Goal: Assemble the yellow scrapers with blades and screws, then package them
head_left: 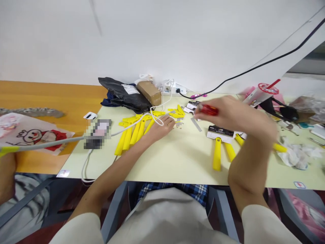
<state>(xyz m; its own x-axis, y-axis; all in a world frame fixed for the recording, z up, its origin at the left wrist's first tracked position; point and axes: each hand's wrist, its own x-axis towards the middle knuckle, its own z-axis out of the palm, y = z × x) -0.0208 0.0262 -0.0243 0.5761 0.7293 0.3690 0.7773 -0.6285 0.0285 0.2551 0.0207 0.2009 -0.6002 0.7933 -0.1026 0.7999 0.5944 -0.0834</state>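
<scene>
My right hand (225,113) is raised over the table, closed round a red see-through handle (209,109) that looks like a screwdriver's; motion blurs it and its shaft cannot be seen. My left hand (164,126) rests low on the table, fingers bent together at small brass-coloured bits (179,124); whatever is in the fingertips is hidden. Yellow scraper handles (131,134) lie in a row under and left of that wrist. Just beyond the fingers are loose yellow head pieces (177,111) and grey metal blades (196,124). Carded yellow scrapers (217,154) lie below my right hand.
A white cable (157,117) loops over my left hand. Behind are a black plastic bag (124,95), a cardboard box (149,92) and a power strip (172,87). A drink cup (261,95) and crumpled tissue (294,154) stand right. Another person's arm (7,176) shows far left.
</scene>
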